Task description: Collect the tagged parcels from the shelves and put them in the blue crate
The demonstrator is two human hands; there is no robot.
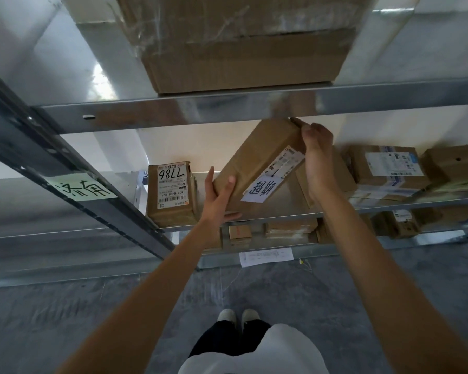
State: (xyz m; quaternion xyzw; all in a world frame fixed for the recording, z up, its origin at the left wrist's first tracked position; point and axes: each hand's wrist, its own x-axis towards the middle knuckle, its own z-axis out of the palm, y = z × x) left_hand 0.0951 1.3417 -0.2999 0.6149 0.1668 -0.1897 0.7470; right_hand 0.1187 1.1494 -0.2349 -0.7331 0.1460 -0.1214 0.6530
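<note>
At the centre of the frame, a long brown parcel [257, 163] is held tilted above the middle shelf [281, 211], its upper end reaching up under the beam of the shelf above. Its face carries a white shipping label and a separate white tag with blue handwriting. The left hand [219, 195] grips the parcel's lower left corner, thumb on the front face and fingers curled underneath. The right hand [315, 147] clasps the upper right end, fingers wrapped over the top corner. Left of centre on the same shelf lies a smaller brown parcel [172, 195], its label marked with large black handwritten digits. More cardboard boxes [389, 171] are piled at the right of the frame on that shelf. A large carton [243, 44] sits on the upper shelf at the top of the frame. A green handwritten note [83, 188] is stuck to the dark upright at the left. Smaller boxes show on the lowest shelf, and a sheet of paper [266, 256] is fixed to its front edge.
</note>
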